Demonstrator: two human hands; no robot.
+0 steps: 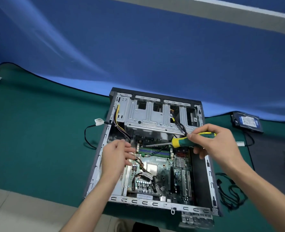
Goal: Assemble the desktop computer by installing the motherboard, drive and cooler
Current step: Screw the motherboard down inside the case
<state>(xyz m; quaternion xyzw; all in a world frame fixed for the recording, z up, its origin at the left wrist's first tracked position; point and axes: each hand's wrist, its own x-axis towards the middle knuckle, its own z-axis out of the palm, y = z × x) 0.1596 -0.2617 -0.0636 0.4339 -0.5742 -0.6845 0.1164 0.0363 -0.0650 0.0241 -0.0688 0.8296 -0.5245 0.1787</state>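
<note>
While the motherboard (156, 171) is already lying inside the open case (98, 158) at lower centre of the frame, it looks like its screws are being driven. The screwdriver (187, 141) is gripped around its green-and-yellow handle by the right hand (217, 141), shaft pointing left toward the board's upper edge near the RAM slots (155, 152). The left hand (116, 154) is held open, fingers relaxed over the board's upper-left corner, nothing grasped. Probably best if the tip is seated square before turning, and the loose wires (139, 162) are kept clear. The drive (246, 122) is still parked on the green mat (38, 139), right of the frame. No cooler can be spotted.
</note>
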